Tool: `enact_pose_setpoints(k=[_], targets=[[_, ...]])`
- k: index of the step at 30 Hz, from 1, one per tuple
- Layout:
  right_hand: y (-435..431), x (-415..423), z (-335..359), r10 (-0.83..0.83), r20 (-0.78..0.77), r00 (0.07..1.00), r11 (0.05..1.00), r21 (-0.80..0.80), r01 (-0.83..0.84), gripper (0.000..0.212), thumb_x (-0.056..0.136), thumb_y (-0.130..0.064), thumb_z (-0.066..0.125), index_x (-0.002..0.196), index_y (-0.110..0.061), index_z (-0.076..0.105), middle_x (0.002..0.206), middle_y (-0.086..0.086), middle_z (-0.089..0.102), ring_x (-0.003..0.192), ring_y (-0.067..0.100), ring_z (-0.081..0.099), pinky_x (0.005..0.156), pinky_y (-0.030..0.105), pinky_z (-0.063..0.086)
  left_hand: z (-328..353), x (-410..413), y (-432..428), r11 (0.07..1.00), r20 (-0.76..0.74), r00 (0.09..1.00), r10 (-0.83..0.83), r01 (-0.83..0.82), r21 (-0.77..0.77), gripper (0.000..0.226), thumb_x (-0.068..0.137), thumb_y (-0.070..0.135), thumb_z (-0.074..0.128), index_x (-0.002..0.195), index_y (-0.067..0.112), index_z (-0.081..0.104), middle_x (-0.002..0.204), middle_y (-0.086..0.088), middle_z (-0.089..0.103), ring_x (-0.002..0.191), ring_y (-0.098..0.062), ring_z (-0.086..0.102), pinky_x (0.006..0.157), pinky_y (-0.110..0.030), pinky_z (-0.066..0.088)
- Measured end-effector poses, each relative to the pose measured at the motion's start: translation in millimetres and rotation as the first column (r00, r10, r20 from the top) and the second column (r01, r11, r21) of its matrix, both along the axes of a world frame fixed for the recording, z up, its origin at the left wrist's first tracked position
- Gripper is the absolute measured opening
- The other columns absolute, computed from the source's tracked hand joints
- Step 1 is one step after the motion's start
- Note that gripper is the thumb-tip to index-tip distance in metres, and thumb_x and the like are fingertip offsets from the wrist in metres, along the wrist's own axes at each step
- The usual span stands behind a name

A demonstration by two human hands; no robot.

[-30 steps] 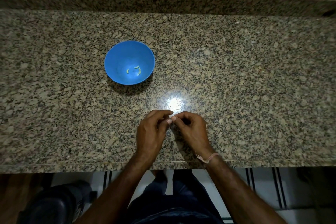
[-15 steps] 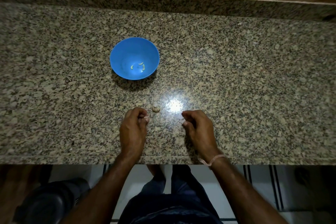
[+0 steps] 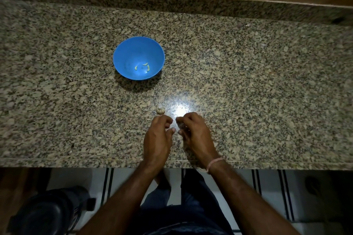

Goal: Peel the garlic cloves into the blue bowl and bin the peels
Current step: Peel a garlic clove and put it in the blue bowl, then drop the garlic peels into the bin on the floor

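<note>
**Meanwhile, two curled hands sit knuckle to knuckle beside a lone garlic piece [image 3: 160,111]**

Both hands are over the near part of the speckled granite desk [image 3: 248,82], close together but not quite touching. The left hand [image 3: 157,135] has its fingers curled under and its thumb tip pointing toward 3 o'clock. The right hand [image 3: 193,131] is also curled, with its fingertips tucked down toward the stone. I cannot tell whether either hand pinches anything, because the fingers hide what lies beneath them. A thin pale band [image 3: 214,164] circles the right wrist.

The small pale garlic piece lies on the desk just beyond the left hand's knuckles, at 12 o'clock from it and apart from the fingers. A bright glare [image 3: 180,110] shines on the stone just beside it at 3 o'clock.

The blue bowl [image 3: 138,57] stands upright, well apart from the hands at about 11 o'clock. A few peeled cloves [image 3: 142,66], pale yellow-green, lie in its bottom, toward 5 o'clock.

Below the desk edge there is a striped floor [image 3: 267,187]. A dark round object [image 3: 51,213] stands at 7 o'clock, and what it is cannot be made out.
</note>
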State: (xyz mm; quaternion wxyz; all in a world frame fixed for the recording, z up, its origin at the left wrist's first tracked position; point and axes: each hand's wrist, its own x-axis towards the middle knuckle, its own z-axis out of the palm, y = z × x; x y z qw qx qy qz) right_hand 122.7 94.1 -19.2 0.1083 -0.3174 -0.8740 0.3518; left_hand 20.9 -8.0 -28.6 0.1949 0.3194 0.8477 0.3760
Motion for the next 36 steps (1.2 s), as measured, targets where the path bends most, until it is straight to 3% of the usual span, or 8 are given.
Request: enact_pose_setpoints(k=[3, 8, 11, 14, 18, 26, 29, 36], targets=[[4.9, -4.8, -8.0, 0.04, -0.003, 0.999, 0.994, 0.098, -0.04, 0.012, 0.092, -0.006, 0.072, 0.098, -0.017, 0.07, 0.097, -0.006, 0.057, 0.092, 0.015, 0.053, 0.07, 0.04, 0.05, -0.8, 5.3, -6.6, 0.999, 0.002, 0.999, 0.046, -0.046, -0.014, 0.021, 0.094, 0.012, 0.071, 0.109, 0.022, 0.064, 0.104, 0.011, 0.054, 0.089, -0.004, 0.055, 0.068, -0.022, 0.045], [15.8, -6.3, -3.1, 0.091, 0.071, 0.993, 0.975, 0.195, -0.103, 0.02, 0.094, -0.004, 0.064, 0.085, -0.021, 0.059, 0.086, -0.007, 0.053, 0.083, 0.015, 0.046, 0.064, 0.037, 0.042, 0.4, 12.9, -6.6, 0.988, -0.047, 0.991, 0.125, -0.128, -0.084, 0.021, 0.092, 0.018, 0.073, 0.109, 0.027, 0.064, 0.108, 0.011, 0.056, 0.093, -0.008, 0.06, 0.073, -0.033, 0.054], [19.1, -5.1, -0.5, 0.027, 0.043, 0.999, 0.988, -0.152, -0.021, 0.022, 0.089, 0.002, 0.064, 0.083, -0.019, 0.064, 0.083, -0.004, 0.064, 0.081, 0.016, 0.06, 0.069, 0.036, 0.052, 4.8, 20.4, -11.3, 0.973, -0.061, 0.98, 0.191, -0.197, -0.118, 0.022, 0.091, 0.022, 0.076, 0.108, 0.029, 0.064, 0.109, 0.012, 0.057, 0.09, -0.011, 0.064, 0.073, -0.035, 0.056], [19.2, -14.4, 12.7, -0.082, -0.004, 0.997, 0.767, -0.638, 0.06, 0.008, 0.096, -0.002, 0.069, 0.09, -0.006, 0.072, 0.084, 0.005, 0.075, 0.081, 0.021, 0.072, 0.076, 0.036, 0.061, 13.5, 27.0, -23.4, 0.946, -0.062, 0.948, 0.313, -0.317, -0.073, 0.019, 0.09, 0.022, 0.077, 0.104, 0.029, 0.066, 0.104, 0.015, 0.056, 0.089, -0.008, 0.063, 0.071, -0.032, 0.055], [-7.8, -37.9, 39.2, -0.075, -0.012, 0.997, 0.498, -0.867, 0.027, 0.01, 0.101, 0.002, 0.062, 0.092, 0.0, 0.067, 0.069, 0.005, 0.066, 0.057, 0.01, 0.063, 0.053, 0.021, 0.052, 21.9, 27.4, -56.5, 0.879, -0.057, 0.878, 0.475, -0.477, -0.014, 0.017, 0.091, 0.015, 0.075, 0.1, 0.028, 0.068, 0.1, 0.013, 0.058, 0.086, -0.009, 0.062, 0.072, -0.034, 0.055], [-145.7, -94.5, 41.2, 0.381, -0.064, 0.922, 0.485, -0.836, -0.258, 0.019, 0.103, -0.006, 0.063, 0.089, 0.006, 0.07, 0.071, 0.011, 0.064, 0.066, 0.016, 0.058, 0.06, 0.022, 0.05, 32.5, 24.3, -201.0, 0.549, -0.043, 0.548, 0.835, -0.836, 0.001, 0.025, 0.092, 0.019, 0.077, 0.099, 0.037, 0.061, 0.099, 0.011, 0.063, 0.082, 0.0, 0.055, 0.068, -0.002, 0.038], [-224.4, -111.6, 29.4, 0.47, -0.045, 0.882, 0.442, -0.852, -0.279, 0.017, 0.101, -0.004, 0.064, 0.103, 0.013, 0.068, 0.081, 0.015, 0.063, 0.073, 0.018, 0.059, 0.064, 0.02, 0.054, 28.6, 30.3, -277.9, 0.388, 0.016, 0.388, 0.921, -0.921, 0.034, 0.019, 0.09, 0.018, 0.079, 0.104, 0.025, 0.069, 0.098, 0.009, 0.067, 0.088, -0.012, 0.065, 0.075, -0.02, 0.05], [-413.9, -124.3, -2.6, 0.607, 0.027, 0.794, 0.411, -0.866, -0.285, 0.019, 0.097, 0.004, 0.065, 0.083, -0.008, 0.068, 0.071, 0.007, 0.061, 0.072, 0.019, 0.056, 0.072, 0.03, 0.053, -8.7, 60.3, -464.6, 0.117, 0.028, 0.116, 0.993, -0.992, -0.045, 0.019, 0.09, 0.022, 0.078, 0.106, 0.026, 0.069, 0.1, 0.011, 0.063, 0.089, -0.013, 0.064, 0.078, -0.03, 0.053]])
